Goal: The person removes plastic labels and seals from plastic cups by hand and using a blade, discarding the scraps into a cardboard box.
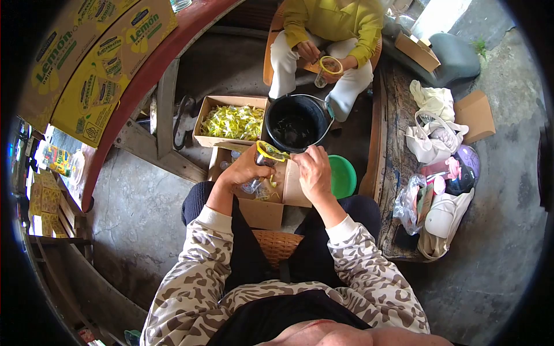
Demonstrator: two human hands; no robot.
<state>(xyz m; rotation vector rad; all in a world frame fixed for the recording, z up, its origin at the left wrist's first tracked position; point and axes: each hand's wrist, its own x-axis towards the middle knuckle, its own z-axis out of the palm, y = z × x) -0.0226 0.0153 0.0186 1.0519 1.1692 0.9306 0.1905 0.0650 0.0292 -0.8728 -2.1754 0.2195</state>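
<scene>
My left hand (247, 169) is wrapped round a clear cup with a yellow rim (270, 151), held tilted above an open cardboard box. My right hand (311, 173) is pinched at the right end of the yellow rim, on a yellow strip (284, 155). Just beyond both hands is a black bucket (295, 122) with dark contents. A carton of yellow and white strips (232, 122) sits to its left. Clear plastic cups (254, 187) lie in the cardboard box (259, 212) under my hands. A green basin (343, 176) is right of my right hand.
Across from me a seated person in a yellow top (334, 23) holds a similar cup (329, 68). Yellow lemon drink cartons (92, 86) stand on a red-edged table at left. Bags and a white cap (442, 215) lie on a bench at right.
</scene>
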